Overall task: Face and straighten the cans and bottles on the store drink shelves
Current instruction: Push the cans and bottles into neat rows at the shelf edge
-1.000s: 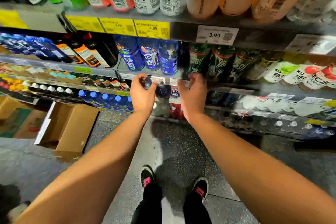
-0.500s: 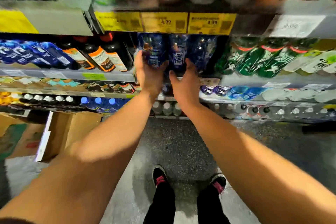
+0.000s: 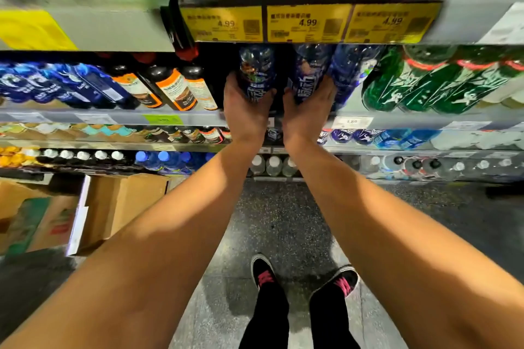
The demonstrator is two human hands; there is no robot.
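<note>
Blue bottle (image 3: 256, 73) gripped by left hand (image 3: 246, 110), second blue bottle (image 3: 307, 76) gripped by right hand (image 3: 306, 113), fingers wrapped around each

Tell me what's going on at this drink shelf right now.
A person is straightening bottles on a store drink shelf. The left hand holds one blue bottle and the right hand holds the blue bottle beside it, both under the yellow price tags. Another blue bottle and green bottles stand to the right, dark orange-labelled bottles to the left. An open cardboard box sits on the floor.
</note>
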